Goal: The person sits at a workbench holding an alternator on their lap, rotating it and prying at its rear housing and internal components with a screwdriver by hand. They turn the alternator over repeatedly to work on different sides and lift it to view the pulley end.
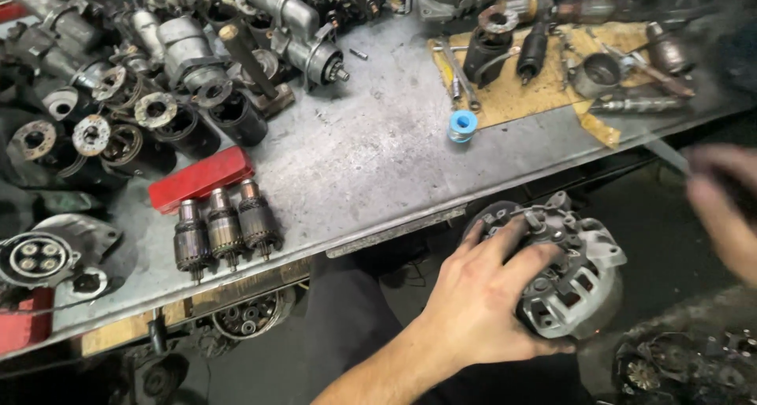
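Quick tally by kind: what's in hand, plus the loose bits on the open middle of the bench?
Alternator, gripped by the left hand: 1
Copper-wound armatures standing in a row: 3
Red flat box: 1
Blue-and-white spool: 1
Total: 6
The right hand is motion-blurred; whether it holds anything is unclear.

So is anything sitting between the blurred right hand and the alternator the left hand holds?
Nothing visible. The left hand grips the alternator below the bench edge; the right hand is blurred, up to its right, with only open space between.

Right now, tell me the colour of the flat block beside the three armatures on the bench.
Red block, clearest in the head view.
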